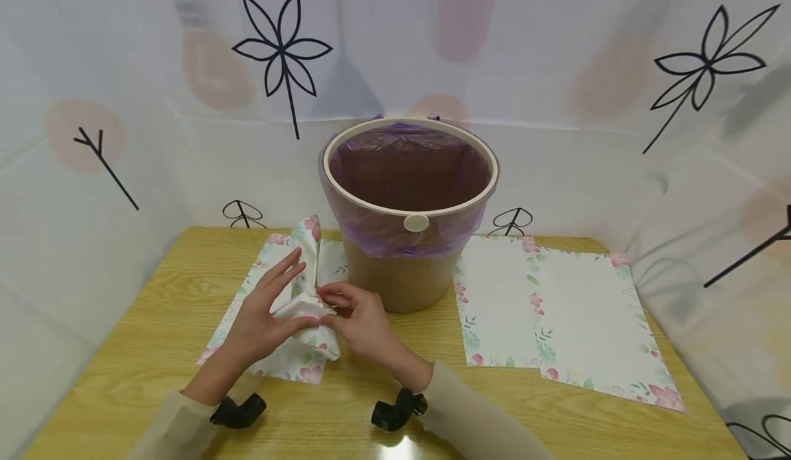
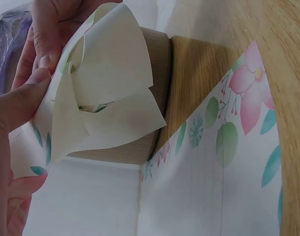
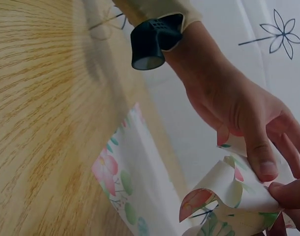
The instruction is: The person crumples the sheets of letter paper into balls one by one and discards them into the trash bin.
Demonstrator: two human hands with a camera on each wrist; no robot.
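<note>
A floral-bordered sheet of paper (image 1: 309, 305) is bent and crumpled between my hands, above the left side of the table. My left hand (image 1: 262, 316) holds its left side, the thumb on the near face and the fingers spread along the far part. From the right, my right hand (image 1: 361, 319) pinches the folded middle with thumb and fingertips. In the left wrist view the paper (image 2: 110, 59) curls over with its plain inner side showing. The left thumb (image 3: 263, 157) presses on the curled sheet in the right wrist view. Flat floral paper (image 1: 287, 367) lies beneath the hands.
Just beyond the right hand stands a beige bin (image 1: 402, 278) with a pale rim and a purple liner bag (image 1: 404, 237). Two flat floral sheets, a left one (image 1: 497, 302) and a right one (image 1: 596, 323), lie right of it. A patterned white curtain (image 1: 383, 48) surrounds the wooden table (image 1: 154, 323).
</note>
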